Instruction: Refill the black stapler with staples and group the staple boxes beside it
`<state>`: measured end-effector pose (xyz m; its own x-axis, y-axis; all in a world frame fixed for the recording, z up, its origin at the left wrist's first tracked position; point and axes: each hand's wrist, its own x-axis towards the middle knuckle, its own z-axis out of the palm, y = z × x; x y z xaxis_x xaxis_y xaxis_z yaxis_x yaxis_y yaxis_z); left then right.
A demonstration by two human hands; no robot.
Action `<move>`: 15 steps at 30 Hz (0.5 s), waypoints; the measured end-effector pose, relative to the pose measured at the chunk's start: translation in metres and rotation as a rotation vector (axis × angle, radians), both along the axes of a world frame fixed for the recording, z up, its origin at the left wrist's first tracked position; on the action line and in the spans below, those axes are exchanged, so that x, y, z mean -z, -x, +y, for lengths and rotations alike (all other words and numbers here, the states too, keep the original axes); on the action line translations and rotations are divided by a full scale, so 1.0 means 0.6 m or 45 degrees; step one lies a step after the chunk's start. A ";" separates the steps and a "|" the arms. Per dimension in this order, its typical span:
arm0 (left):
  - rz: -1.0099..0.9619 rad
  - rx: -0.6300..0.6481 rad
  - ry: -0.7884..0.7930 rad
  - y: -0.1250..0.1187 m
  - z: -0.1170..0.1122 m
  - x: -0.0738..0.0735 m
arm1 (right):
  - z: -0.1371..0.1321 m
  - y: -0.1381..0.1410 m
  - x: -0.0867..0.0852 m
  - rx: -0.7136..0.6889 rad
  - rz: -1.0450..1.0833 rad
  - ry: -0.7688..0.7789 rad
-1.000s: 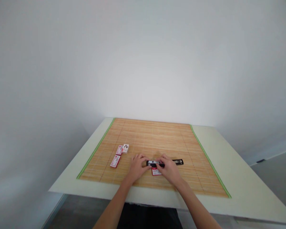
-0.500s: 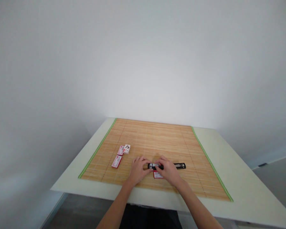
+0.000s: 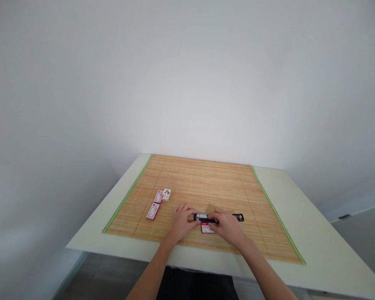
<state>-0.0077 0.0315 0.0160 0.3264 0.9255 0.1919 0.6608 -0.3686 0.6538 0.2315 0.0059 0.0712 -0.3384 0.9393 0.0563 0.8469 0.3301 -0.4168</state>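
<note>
A black stapler (image 3: pixel 203 218) lies opened out lengthwise on the bamboo mat, with metal parts showing along its inside. My left hand (image 3: pixel 181 222) has its thumb and fingers closed around the left end. Over the stapler's middle, my right hand (image 3: pixel 227 226) pinches with thumb and fingertips; the hand covers part of the stapler, and whether a small piece is between the fingers cannot be seen. The right end sticks out beyond that hand. Just below the stapler sits a red and white staple box (image 3: pixel 207 228), partly covered by my right hand.
To the left on the bamboo mat (image 3: pixel 203 179) are two red and white boxes (image 3: pixel 153 211) in a line and a smaller white box (image 3: pixel 166 194) touching the upper one. The mat has green edges and lies on a white table (image 3: pixel 325 246) against a wall.
My right hand has slid a little to the right along the stapler, exposing more of its metal inside. My left hand stays at the left end.
</note>
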 end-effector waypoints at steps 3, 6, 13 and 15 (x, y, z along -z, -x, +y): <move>-0.008 0.007 -0.003 0.000 0.000 -0.002 | 0.001 0.021 0.002 -0.018 0.002 -0.022; -0.015 0.006 -0.010 0.000 0.000 -0.002 | 0.002 0.036 0.000 -0.004 -0.001 -0.035; -0.027 -0.008 -0.021 0.001 0.001 0.005 | 0.001 -0.062 -0.012 0.131 0.208 -0.195; -0.029 -0.011 -0.023 0.002 0.002 0.005 | -0.004 -0.116 -0.001 0.280 0.300 -0.265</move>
